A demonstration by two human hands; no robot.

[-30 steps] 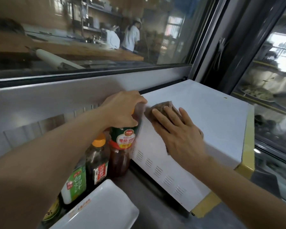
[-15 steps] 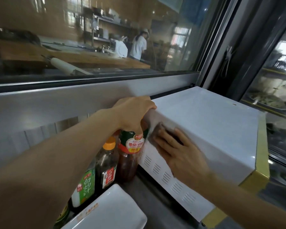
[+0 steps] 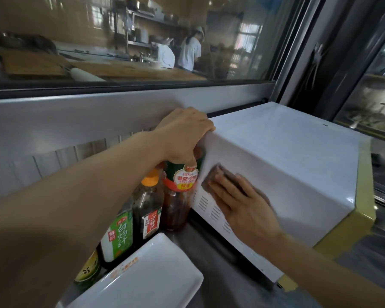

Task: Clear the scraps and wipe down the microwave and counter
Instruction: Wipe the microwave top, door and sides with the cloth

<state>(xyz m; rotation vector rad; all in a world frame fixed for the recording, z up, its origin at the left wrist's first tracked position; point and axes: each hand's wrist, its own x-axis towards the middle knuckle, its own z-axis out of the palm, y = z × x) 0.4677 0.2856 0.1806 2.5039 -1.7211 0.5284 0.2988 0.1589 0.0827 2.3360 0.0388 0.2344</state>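
Observation:
A white microwave point(image 3: 287, 152) with a yellow front edge stands on the grey counter point(image 3: 220, 270) at the right. My right hand point(image 3: 242, 205) lies flat on its left side wall, above the vent slots, pressing a brown cloth point(image 3: 216, 176) against it. My left hand point(image 3: 185, 134) is closed over the top of a ketchup bottle point(image 3: 182, 187) with a green and red label, which stands right beside the microwave's rear left corner.
Three more sauce bottles point(image 3: 147, 207) stand in a row left of the ketchup. A white rectangular plate point(image 3: 142, 278) lies at the near left. A steel ledge and glass window point(image 3: 120, 41) rise behind; people work beyond the glass.
My right hand slid the cloth from the microwave's top over the edge and down onto its left side wall. My left hand stayed on the ketchup bottle.

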